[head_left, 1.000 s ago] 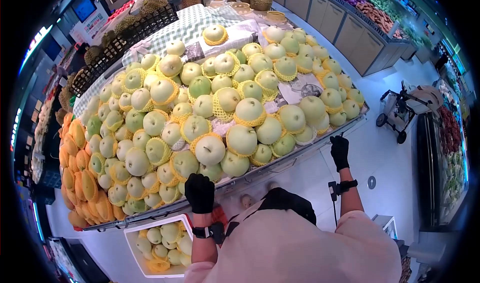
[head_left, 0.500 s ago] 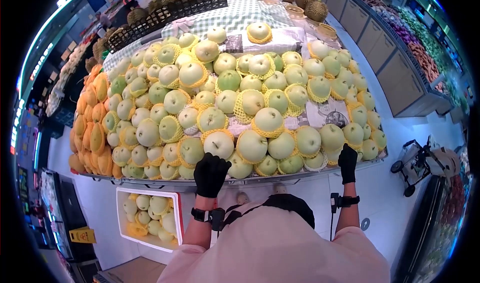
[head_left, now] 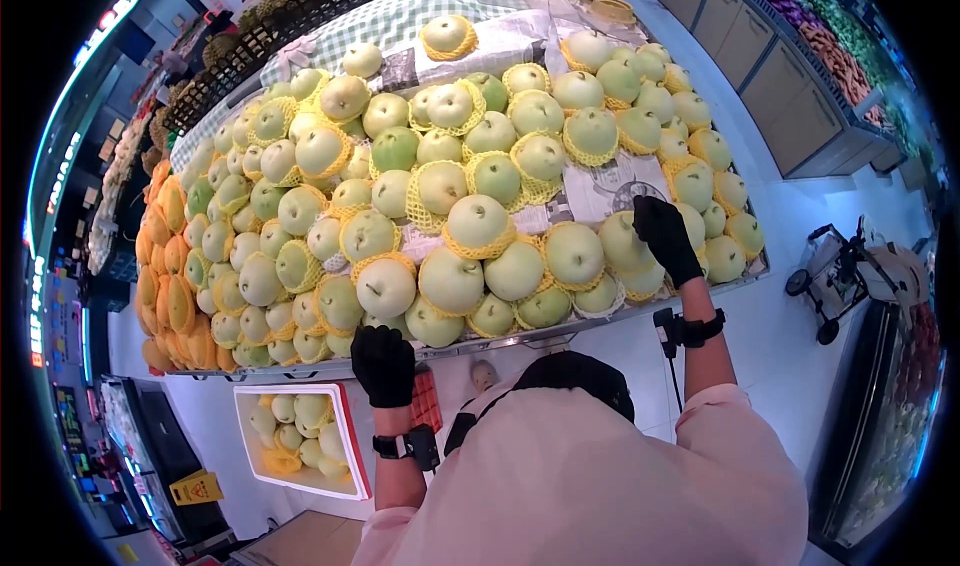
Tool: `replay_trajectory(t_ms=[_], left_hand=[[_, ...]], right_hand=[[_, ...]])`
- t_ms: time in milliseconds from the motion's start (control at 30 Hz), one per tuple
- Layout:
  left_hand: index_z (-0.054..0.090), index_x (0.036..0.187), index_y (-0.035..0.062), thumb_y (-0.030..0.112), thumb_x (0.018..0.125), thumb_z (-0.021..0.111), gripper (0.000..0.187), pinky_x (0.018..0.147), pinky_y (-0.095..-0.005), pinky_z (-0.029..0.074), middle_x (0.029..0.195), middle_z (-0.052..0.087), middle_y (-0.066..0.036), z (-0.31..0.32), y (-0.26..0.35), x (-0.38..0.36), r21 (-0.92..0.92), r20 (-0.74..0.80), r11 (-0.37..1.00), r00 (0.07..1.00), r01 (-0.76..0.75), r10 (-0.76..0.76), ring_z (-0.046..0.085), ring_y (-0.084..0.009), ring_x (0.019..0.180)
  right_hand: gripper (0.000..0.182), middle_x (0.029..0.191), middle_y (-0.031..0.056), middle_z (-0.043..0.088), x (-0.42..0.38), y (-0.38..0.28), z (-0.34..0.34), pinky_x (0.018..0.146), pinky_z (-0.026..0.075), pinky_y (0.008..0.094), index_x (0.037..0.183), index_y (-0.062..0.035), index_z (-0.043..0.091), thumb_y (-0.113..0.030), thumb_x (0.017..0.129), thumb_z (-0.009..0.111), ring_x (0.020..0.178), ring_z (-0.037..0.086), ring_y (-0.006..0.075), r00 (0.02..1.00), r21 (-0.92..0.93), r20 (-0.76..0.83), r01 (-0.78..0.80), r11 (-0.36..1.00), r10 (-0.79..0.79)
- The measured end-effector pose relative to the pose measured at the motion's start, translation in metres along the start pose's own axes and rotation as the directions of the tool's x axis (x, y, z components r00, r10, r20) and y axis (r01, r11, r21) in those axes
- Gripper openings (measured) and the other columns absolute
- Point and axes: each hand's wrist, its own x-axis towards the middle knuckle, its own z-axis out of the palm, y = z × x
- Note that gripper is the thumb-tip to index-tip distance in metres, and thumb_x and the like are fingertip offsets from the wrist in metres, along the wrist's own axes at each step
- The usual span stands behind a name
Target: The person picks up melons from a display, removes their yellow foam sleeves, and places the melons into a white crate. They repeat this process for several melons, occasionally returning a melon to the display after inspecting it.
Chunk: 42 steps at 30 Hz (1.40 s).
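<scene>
While the right hand (head_left: 665, 238) is reaching up onto the right side of the pear display (head_left: 450, 186), its black-gloved fingers are lying spread over a pale green pear (head_left: 620, 241) in the front rows, right of centre frame. Contact looks real, but I cannot tell whether the fingers are actually closing round that pear or just resting on it.

The left hand (head_left: 384, 364) is hanging lower, centre-bottom of the frame, at the metal front rail (head_left: 560, 331) of the stand. It is loosely curled, holding nothing that I can see, just below a yellow-netted pear (head_left: 432, 324) in the bottom row.

Progress, judged from the layout:
- The mound is looking mostly built. Pears in yellow foam nets are filling the slope from the rail up to mid-frame, rows fairly tight.
- Printed paper liner (head_left: 610, 188) is showing bare just above the right hand, so that patch is reading as an unfilled gap.
- More liner and the checked cloth (head_left: 400, 11) are showing at the top of the frame around one lone pear (head_left: 446, 36), so the top is thin too.
- A white crate (head_left: 352, 446) on the floor, lower left, is holding more pears, several in nets. Stock is remaining to go up.

Orange-yellow fruit (head_left: 165, 276) is filling the left edge of the stand, apart from both hands. A trolley (head_left: 835, 271) is standing at the right edge, well clear.

My read: well past halfway, with gap filling and straightening on the right side left.
</scene>
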Motion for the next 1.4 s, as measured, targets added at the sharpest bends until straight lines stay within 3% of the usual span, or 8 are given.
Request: replay_trajectory(t_ms=[133,400,767,967,1033,1100,1167,1400], left_hand=[[0.036,0.068,0.0162,0.032,0.099,0.036,0.035,0.045,-0.0282,0.030,0.062,0.032,0.000,0.017,-0.010,0.000,0.056,-0.097,0.997,0.994,-0.047,0.052,0.034,-0.0152,0.053],[0.036,0.072,0.0156,0.031,0.099,0.033,0.032,0.054,-0.0307,0.032,0.069,0.035,-0.003,0.013,-0.006,-0.009,0.114,0.012,0.991,0.998,-0.067,0.066,0.037,-0.0180,0.062],[0.035,0.066,0.0162,0.034,0.101,0.032,0.039,0.051,-0.0292,0.031,0.062,0.032,-0.001,0.010,-0.009,-0.023,0.148,-0.070,0.984,0.992,-0.097,0.108,0.035,-0.0152,0.055],[0.038,0.070,0.0135,0.028,0.099,0.033,0.033,0.055,-0.0302,0.033,0.067,0.036,-0.004,0.035,-0.026,-0.022,0.434,0.138,0.890,0.986,-0.141,0.089,0.038,-0.0190,0.060],[0.040,0.071,0.0131,0.028,0.099,0.033,0.032,0.057,-0.0306,0.034,0.068,0.038,-0.004,0.029,-0.027,-0.022,0.876,0.075,0.453,0.975,-0.164,0.209,0.040,-0.0192,0.062],[0.041,0.072,0.0134,0.028,0.099,0.033,0.032,0.058,-0.0309,0.035,0.069,0.040,-0.004,0.027,-0.030,-0.024,0.861,0.057,0.485,0.975,-0.157,0.213,0.041,-0.0192,0.064],[0.042,0.073,0.0143,0.029,0.099,0.035,0.031,0.059,-0.0311,0.036,0.070,0.042,-0.003,0.040,-0.039,-0.027,0.343,0.112,0.931,0.990,-0.124,0.090,0.043,-0.0193,0.066],[0.045,0.077,0.0173,0.035,0.100,0.036,0.030,0.060,-0.0315,0.036,0.073,0.044,-0.001,0.026,-0.043,-0.038,0.125,-0.057,0.990,0.995,-0.069,0.077,0.044,-0.0185,0.068]], right_hand=[[0.022,0.077,0.0092,0.061,0.017,0.004,0.000,0.068,0.047,0.0322,0.090,-0.0021,0.057,-0.023,0.088,0.061,0.071,0.059,0.0196,0.958,0.024,-0.028,0.286,0.958,-0.285],[0.054,0.106,0.0176,0.059,0.046,-0.008,-0.031,0.083,0.049,0.0362,0.120,-0.0062,0.049,-0.033,0.078,0.071,0.091,0.061,0.0269,0.985,-0.057,0.146,-0.079,0.995,0.087],[0.086,0.122,0.0257,0.052,0.118,0.016,-0.070,0.096,0.044,0.0418,0.136,-0.0051,0.038,-0.039,0.068,0.076,0.116,0.052,0.0362,0.993,-0.458,0.115,0.030,0.888,0.026],[0.095,0.131,0.0256,0.045,0.173,0.050,-0.048,0.097,0.043,0.0467,0.140,-0.0106,0.034,-0.032,0.060,0.081,0.123,0.044,0.0382,0.994,-0.499,0.070,0.108,0.860,-0.085],[0.102,0.138,0.0256,0.039,0.184,0.052,-0.037,0.101,0.040,0.0502,0.143,-0.0184,0.030,-0.033,0.057,0.083,0.130,0.034,0.0424,0.987,-0.552,0.071,0.158,0.819,-0.142],[0.104,0.138,0.0258,0.039,0.193,0.051,-0.029,0.103,0.038,0.0506,0.144,-0.0205,0.029,-0.034,0.056,0.083,0.130,0.033,0.0443,0.990,-0.601,0.085,0.139,0.787,-0.111],[0.107,0.139,0.0260,0.038,0.202,0.056,-0.022,0.104,0.038,0.0504,0.144,-0.0201,0.029,-0.035,0.054,0.085,0.132,0.031,0.0452,0.989,-0.664,0.113,0.146,0.733,-0.094],[0.092,0.118,0.0247,0.050,0.217,0.065,-0.021,0.096,0.045,0.0449,0.135,-0.0160,0.042,-0.026,0.053,0.081,0.111,0.048,0.0404,0.989,-0.569,0.126,0.137,0.811,-0.078]])
